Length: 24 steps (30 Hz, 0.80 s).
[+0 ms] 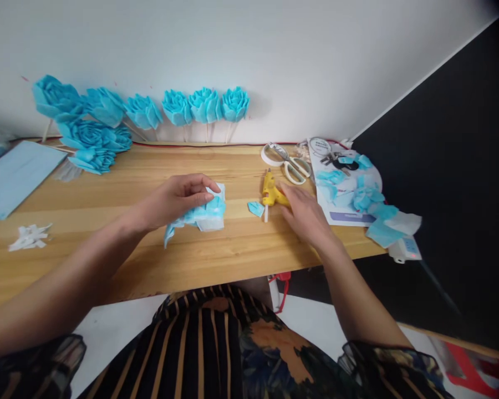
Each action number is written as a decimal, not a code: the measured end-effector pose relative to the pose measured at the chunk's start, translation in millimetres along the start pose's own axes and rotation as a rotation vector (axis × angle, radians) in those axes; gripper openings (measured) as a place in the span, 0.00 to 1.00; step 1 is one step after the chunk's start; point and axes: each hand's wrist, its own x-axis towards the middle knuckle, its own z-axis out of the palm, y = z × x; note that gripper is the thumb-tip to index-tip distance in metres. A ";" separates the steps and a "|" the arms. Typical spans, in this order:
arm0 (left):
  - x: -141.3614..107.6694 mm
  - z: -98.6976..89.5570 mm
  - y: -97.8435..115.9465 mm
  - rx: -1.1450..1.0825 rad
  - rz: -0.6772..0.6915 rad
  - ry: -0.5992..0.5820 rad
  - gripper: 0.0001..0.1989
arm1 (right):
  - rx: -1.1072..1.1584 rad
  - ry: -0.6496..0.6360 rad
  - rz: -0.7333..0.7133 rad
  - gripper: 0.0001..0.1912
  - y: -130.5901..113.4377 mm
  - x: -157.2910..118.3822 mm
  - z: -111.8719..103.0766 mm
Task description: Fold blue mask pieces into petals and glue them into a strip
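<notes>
My left hand hovers over or rests on a small heap of light-blue crepe-like pieces at the middle of the wooden table. Its thumb and forefinger are bent, with a gap between them. A narrow blue strip sticks out below the palm. At the right, my right hand has its fingers around the handle of a yellow hot glue gun, which lies on the table with a white glue stick poking out of its rear. One loose blue petal-shaped piece lies just left of the glue gun.
Blue flowers on sticks stand along the wall, with more heaped at the left. White-handled scissors lie behind the glue gun. A printed sheet bears blue scraps at the right. White strips and a pale-blue sheet lie left.
</notes>
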 end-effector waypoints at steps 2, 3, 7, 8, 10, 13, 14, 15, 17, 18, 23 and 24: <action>-1.0 -0.6 -2.4 -0.017 0.004 0.027 0.10 | -0.024 -0.008 -0.013 0.36 9.1 1.4 7.8; -1.7 -0.7 -4.5 -0.026 0.007 0.038 0.11 | -0.030 0.000 -0.022 0.36 11.8 2.9 11.8; -4.9 -0.8 -13.9 -0.071 0.015 0.082 0.12 | -0.046 -0.006 -0.051 0.35 14.3 13.7 20.9; -5.6 -1.1 -15.6 -0.086 0.023 0.093 0.13 | -0.055 -0.022 -0.051 0.35 14.0 16.5 21.0; -6.8 -1.9 -17.7 -0.118 0.051 0.116 0.13 | -0.075 -0.043 -0.040 0.36 13.2 20.2 19.2; -8.5 -3.8 -17.6 -0.133 0.103 0.158 0.12 | -0.023 0.014 0.009 0.36 9.4 20.0 11.6; -9.1 -4.3 -17.2 -0.123 0.118 0.165 0.11 | 0.041 0.050 0.043 0.35 6.1 18.8 8.0; -9.7 -4.5 -16.9 -0.109 0.133 0.168 0.11 | 0.129 0.082 0.095 0.35 1.3 17.5 4.2; -11.1 -3.6 -16.5 -0.080 0.171 0.158 0.11 | 0.392 0.141 0.266 0.34 -13.8 15.8 -2.9; -11.9 -2.5 -16.6 -0.069 0.196 0.149 0.12 | 0.578 0.143 0.314 0.34 -23.8 15.8 -5.5; -16.0 5.3 -16.5 0.038 0.329 0.127 0.19 | 1.053 0.029 0.262 0.37 -79.6 25.8 -0.9; -16.5 6.5 -16.6 0.066 0.352 0.129 0.20 | 1.078 0.010 0.249 0.38 -88.5 27.9 2.8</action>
